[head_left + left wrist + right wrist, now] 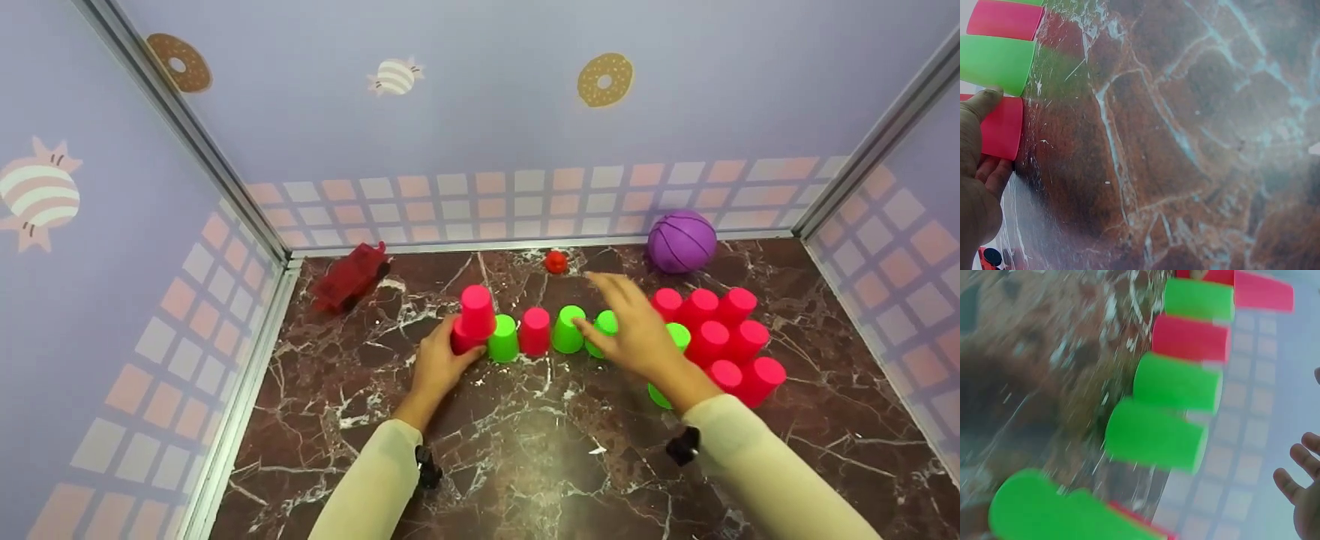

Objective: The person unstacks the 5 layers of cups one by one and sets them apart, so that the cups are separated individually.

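Observation:
A row of upside-down pink and green cups runs across the table. At its left end my left hand grips the lower pink cup, thumb on one side and fingers on the other. Another pink cup stands above it, close to the neighbouring green cup. Further along are a pink cup and a green cup. My right hand, fingers spread and holding nothing, hovers over the row's right part and partly covers a green cup.
Several pink cups stand grouped at the right, with green cups beside them. Along the back wall are a purple ball, a small red object and a translucent red toy. Patterned walls bound the marbled table.

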Demonstrator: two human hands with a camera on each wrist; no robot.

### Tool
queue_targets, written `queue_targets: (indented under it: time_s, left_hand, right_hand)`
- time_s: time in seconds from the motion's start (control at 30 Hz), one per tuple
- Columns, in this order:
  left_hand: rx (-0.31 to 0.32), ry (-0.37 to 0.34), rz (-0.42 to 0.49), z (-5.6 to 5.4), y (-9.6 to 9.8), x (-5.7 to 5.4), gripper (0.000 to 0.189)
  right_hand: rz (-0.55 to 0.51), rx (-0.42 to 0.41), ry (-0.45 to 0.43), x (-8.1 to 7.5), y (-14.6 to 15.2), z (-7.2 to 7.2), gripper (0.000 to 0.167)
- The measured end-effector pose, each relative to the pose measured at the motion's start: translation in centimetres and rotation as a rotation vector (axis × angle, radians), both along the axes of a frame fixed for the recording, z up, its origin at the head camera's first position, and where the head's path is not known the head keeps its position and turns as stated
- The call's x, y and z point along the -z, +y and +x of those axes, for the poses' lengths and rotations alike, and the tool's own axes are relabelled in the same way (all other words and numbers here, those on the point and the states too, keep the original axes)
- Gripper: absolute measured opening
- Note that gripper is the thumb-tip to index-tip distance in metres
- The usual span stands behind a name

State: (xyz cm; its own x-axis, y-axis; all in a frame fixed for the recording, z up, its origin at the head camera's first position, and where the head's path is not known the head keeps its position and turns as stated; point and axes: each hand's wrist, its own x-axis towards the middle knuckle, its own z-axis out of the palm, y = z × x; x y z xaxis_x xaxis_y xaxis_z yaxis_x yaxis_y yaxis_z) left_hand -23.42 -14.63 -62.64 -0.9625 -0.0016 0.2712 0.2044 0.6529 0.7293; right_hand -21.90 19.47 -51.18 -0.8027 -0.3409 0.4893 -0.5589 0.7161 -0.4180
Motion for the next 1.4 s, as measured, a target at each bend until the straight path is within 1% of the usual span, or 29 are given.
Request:
queue_targets:
  time_s: [0.13, 0.2, 0.37, 0.53, 0.7, 0.9, 0.97, 1.07, 1.2, 1.4]
  left_hand:
    - [0.007, 0.002, -0.006, -0.2, 0.2, -0.3, 0.062]
    - [0.013, 0.011, -0.005, -0.3, 0.3, -0.3, 0.062]
    - [0.015, 0.027, -0.027, -0.2, 0.4, -0.3, 0.062]
    - [0.026, 0.05, -0.038, -0.2, 0.5, -0.3, 0.061]
    - [0.043, 0.071, -0.038, -0.4, 0.7, -0.2, 0.061]
    - [0.04, 0.098, -0.041, -0.3, 0.6, 0.0, 0.062]
    - [0.038, 0.109, -0.039, -0.3, 0.5, 0.0, 0.062]
    - [0.037, 0.118, -0.039, -0.2, 0.4, 0.1, 0.062]
    - [0.035, 0.114, -0.04, -0.2, 0.3, 0.2, 0.062]
    - [0.008, 0.114, -0.054, 0.0, -0.2, 0.4, 0.062]
  right_hand:
    - [0.069, -0.057, -0.057, -0.4, -3.2, -0.7, 0.08]
    - [0.076, -0.08, -0.086, -0.5, -4.7, -0.9, 0.081]
    - [0.062, -0.128, -0.132, 0.0, -8.0, -1.4, 0.082]
    - [0.028, -0.167, -0.171, 0.6, -10.3, -1.9, 0.082]
    - [-0.024, -0.165, -0.221, 0.9, -11.9, -2.4, 0.082]
    - [-0.025, -0.12, -0.284, 1.6, -13.6, -2.3, 0.083]
    - [-0.042, -0.106, -0.286, 1.8, -14.0, -2.3, 0.081]
    - [-0.064, -0.094, -0.262, 1.9, -14.5, -2.3, 0.076]
    - [-0.082, -0.113, -0.213, 2.1, -14.5, -2.1, 0.071]
    - [-0.098, -0.132, -0.154, 2.2, -13.1, -0.9, 0.07]
